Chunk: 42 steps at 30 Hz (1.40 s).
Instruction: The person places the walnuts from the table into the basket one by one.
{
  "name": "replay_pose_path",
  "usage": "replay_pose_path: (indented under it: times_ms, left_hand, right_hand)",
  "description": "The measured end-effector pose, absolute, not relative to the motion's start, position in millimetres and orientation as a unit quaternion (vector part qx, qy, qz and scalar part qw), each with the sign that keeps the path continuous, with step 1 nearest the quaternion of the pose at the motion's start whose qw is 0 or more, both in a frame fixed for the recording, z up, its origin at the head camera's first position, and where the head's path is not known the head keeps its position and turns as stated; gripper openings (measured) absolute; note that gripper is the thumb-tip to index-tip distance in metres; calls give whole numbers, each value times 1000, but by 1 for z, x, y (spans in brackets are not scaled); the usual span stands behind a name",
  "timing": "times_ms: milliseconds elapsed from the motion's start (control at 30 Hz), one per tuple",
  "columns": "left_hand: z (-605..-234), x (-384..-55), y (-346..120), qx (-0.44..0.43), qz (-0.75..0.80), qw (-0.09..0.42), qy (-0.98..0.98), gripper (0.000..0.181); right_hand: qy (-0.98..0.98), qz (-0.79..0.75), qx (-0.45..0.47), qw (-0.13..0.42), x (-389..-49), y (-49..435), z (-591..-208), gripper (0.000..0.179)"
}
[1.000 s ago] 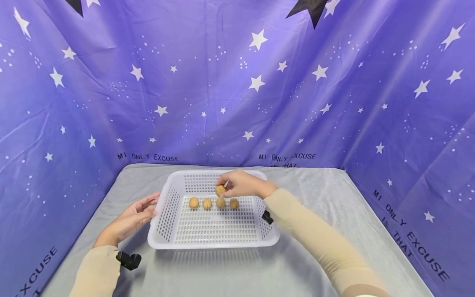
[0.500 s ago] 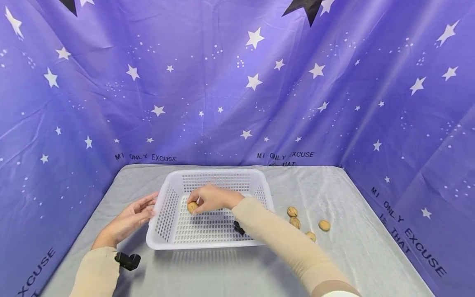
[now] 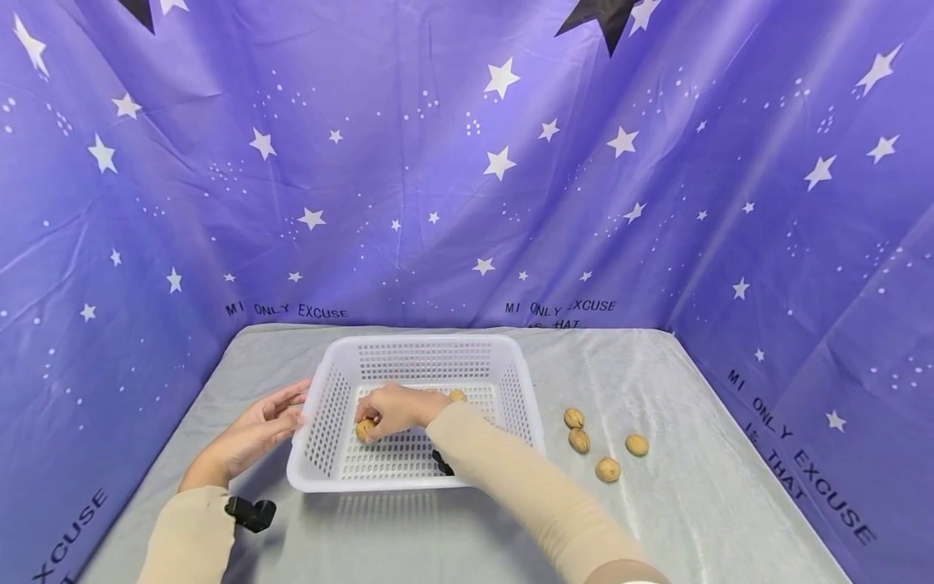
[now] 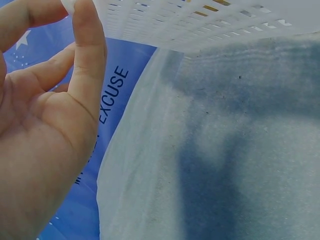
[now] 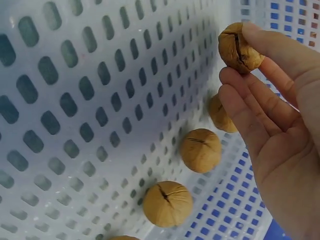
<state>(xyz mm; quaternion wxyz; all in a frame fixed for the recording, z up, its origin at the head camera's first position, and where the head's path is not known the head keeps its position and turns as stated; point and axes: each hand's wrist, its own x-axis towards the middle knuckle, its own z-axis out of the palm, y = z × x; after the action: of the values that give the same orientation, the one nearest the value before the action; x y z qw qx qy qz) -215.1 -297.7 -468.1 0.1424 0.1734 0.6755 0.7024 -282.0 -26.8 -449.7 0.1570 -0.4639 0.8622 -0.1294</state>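
My right hand (image 3: 397, 407) is inside the white plastic basket (image 3: 409, 485), pinching a walnut (image 3: 366, 431) between thumb and fingers near the basket's left side. The right wrist view shows this cracked-seam walnut (image 5: 239, 48) at the fingertips. Beyond the fingers, several more walnuts line up on the basket floor, among them one (image 5: 201, 150) in the middle and a nearer one (image 5: 167, 204). From the head view, most of that row is behind my right hand and sleeve; one walnut (image 3: 457, 395) shows. My left hand (image 3: 255, 430) holds the basket's left rim with thumb and fingers.
Several loose walnuts lie on the grey cloth right of the basket, including one (image 3: 609, 470) near my right sleeve and one (image 3: 637, 444) farther right. A purple star-printed curtain (image 3: 409, 203) surrounds the table on the back and sides.
My right hand has carried the walnut from above the row leftward and down toward the basket's front-left floor. Loose walnuts on the right came out from behind the sleeve. My left hand stayed put.
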Motion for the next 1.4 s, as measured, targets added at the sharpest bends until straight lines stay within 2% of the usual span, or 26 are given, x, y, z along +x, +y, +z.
replay_pose_path:
  times_ms: [767, 1133, 1400]
  left_hand:
    - [-469, -214, -298, 177, 707, 138, 671, 67]
    - [-473, -214, -299, 179, 711, 139, 666, 66]
    - [-474, -215, -298, 185, 716, 143, 657, 66]
  right_hand:
    - [868, -182, -420, 196, -283, -18, -446, 41]
    - [866, -179, -413, 216, -277, -3, -406, 41]
    - [872, -157, -424, 189, -278, 26, -382, 39]
